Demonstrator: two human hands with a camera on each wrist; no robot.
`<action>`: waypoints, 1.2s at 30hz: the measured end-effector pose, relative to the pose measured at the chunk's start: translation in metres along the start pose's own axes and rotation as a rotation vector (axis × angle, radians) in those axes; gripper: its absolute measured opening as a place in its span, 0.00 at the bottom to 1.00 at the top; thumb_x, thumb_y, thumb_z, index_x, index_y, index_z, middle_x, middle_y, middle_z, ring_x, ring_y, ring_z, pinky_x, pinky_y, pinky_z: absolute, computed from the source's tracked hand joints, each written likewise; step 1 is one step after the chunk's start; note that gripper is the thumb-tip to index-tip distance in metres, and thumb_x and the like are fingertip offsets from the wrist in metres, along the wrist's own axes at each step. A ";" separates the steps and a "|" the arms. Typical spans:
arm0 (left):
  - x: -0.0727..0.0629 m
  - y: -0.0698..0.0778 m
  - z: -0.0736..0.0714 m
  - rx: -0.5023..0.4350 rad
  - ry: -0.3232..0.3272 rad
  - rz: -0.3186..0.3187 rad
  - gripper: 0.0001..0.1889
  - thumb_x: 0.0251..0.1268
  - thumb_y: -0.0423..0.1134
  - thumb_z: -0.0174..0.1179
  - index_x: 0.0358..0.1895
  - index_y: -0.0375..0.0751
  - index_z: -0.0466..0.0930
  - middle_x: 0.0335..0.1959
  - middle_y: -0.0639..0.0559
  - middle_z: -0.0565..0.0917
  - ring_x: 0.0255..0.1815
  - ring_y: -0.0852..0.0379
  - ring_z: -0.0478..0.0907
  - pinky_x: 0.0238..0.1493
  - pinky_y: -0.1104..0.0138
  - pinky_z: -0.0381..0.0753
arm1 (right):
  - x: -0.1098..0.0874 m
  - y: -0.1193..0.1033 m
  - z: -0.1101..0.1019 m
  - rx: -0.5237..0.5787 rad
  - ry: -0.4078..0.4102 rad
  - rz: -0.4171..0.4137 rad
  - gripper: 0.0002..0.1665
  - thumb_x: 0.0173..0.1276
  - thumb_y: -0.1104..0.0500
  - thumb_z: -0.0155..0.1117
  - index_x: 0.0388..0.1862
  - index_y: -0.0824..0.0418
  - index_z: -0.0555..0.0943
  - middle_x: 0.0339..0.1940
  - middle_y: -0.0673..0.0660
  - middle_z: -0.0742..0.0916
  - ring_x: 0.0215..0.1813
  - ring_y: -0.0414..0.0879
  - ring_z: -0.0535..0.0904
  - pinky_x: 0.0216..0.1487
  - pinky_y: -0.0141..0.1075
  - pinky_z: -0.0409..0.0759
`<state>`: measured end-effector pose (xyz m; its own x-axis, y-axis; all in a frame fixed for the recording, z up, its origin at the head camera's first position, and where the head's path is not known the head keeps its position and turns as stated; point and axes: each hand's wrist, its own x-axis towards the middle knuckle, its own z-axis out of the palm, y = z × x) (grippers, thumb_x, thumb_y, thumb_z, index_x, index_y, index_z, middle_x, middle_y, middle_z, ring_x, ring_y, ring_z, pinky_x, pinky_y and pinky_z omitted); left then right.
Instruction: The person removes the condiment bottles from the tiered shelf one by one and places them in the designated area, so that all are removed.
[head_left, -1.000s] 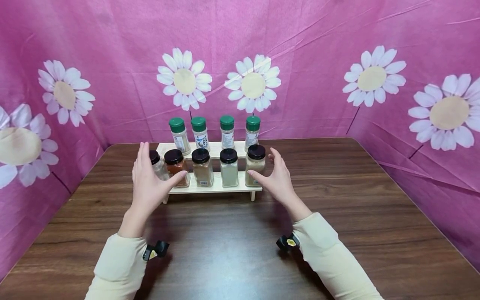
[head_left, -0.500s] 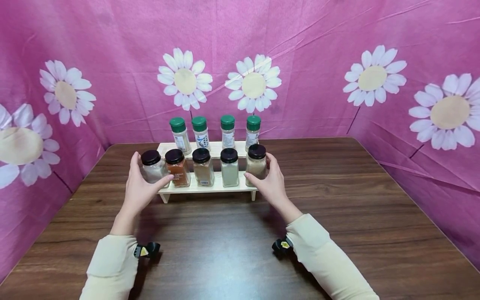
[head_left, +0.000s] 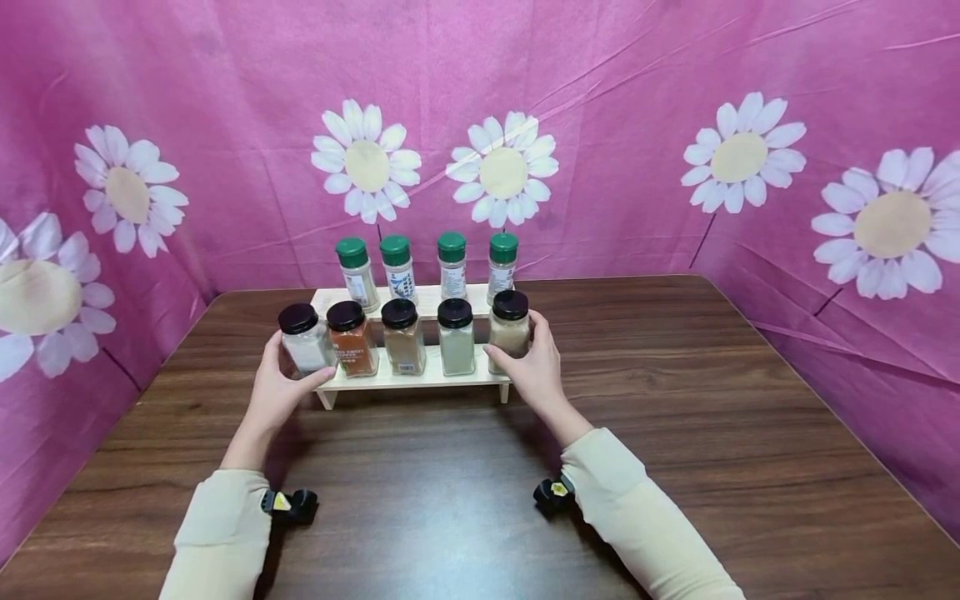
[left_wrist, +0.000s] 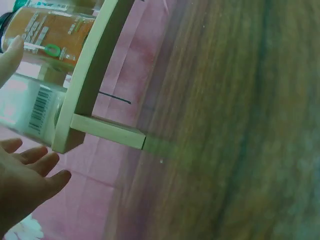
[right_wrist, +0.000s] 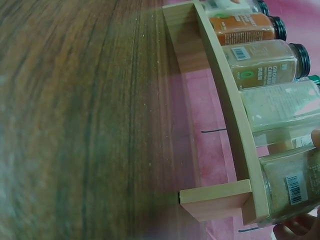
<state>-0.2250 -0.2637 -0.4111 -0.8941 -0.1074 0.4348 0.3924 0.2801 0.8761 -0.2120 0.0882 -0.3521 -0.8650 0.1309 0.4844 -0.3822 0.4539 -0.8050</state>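
In the head view my left hand (head_left: 272,393) grips the leftmost black-lidded jar (head_left: 304,353), which holds a whitish seasoning. The thumb lies across its front and the fingers are at its far left side. At the opposite end, my right hand (head_left: 542,373) holds the rightmost jar (head_left: 512,337) of beige powder between thumb and fingers. Both jars stand on the lower step of a wooden spice rack (head_left: 438,382). Between them are an orange-red jar (head_left: 356,352), a brown jar (head_left: 405,347) and a pale green jar (head_left: 457,348).
Several green-capped shaker bottles (head_left: 453,271) line the rack's upper step. The rack stands on a dark wood table (head_left: 435,500), with a pink flowered cloth (head_left: 600,192) behind it. Both wrists carry small black cameras (head_left: 300,506).
Both hands have closed in on the end jars. The left hand has dropped lower, uncovering the leftmost jar, and the right hand has shifted left against its jar.
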 end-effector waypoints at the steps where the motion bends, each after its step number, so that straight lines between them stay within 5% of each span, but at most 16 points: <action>1: -0.001 0.002 0.000 -0.021 -0.028 -0.023 0.43 0.41 0.30 0.67 0.63 0.46 0.52 0.53 0.44 0.67 0.49 0.58 0.65 0.48 0.74 0.63 | 0.000 0.000 0.001 0.001 0.002 -0.001 0.41 0.42 0.58 0.72 0.55 0.67 0.64 0.46 0.62 0.75 0.47 0.50 0.69 0.46 0.40 0.67; 9: -0.015 0.042 0.005 0.007 -0.160 -0.203 0.38 0.47 0.33 0.63 0.60 0.32 0.49 0.53 0.37 0.63 0.50 0.58 0.61 0.53 0.64 0.57 | 0.001 0.000 0.004 -0.025 0.006 0.009 0.42 0.42 0.57 0.72 0.55 0.66 0.64 0.47 0.62 0.75 0.47 0.51 0.69 0.47 0.41 0.65; 15: -0.019 0.038 0.008 0.011 -0.160 -0.255 0.36 0.47 0.31 0.62 0.59 0.30 0.52 0.52 0.38 0.64 0.47 0.61 0.62 0.50 0.69 0.58 | 0.001 -0.001 0.005 -0.022 -0.001 0.020 0.42 0.41 0.56 0.73 0.54 0.65 0.64 0.47 0.61 0.75 0.48 0.51 0.69 0.48 0.41 0.65; 36: -0.021 0.024 0.017 -0.071 -0.131 -0.311 0.40 0.44 0.29 0.64 0.60 0.32 0.49 0.56 0.40 0.60 0.55 0.52 0.56 0.56 0.59 0.50 | 0.004 -0.002 -0.003 0.014 -0.014 0.063 0.37 0.41 0.59 0.73 0.50 0.66 0.66 0.42 0.61 0.78 0.44 0.51 0.72 0.45 0.40 0.67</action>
<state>-0.2003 -0.2381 -0.4030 -0.9916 -0.0523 0.1182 0.1066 0.1858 0.9768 -0.2139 0.0909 -0.3474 -0.8916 0.1466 0.4284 -0.3317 0.4324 -0.8385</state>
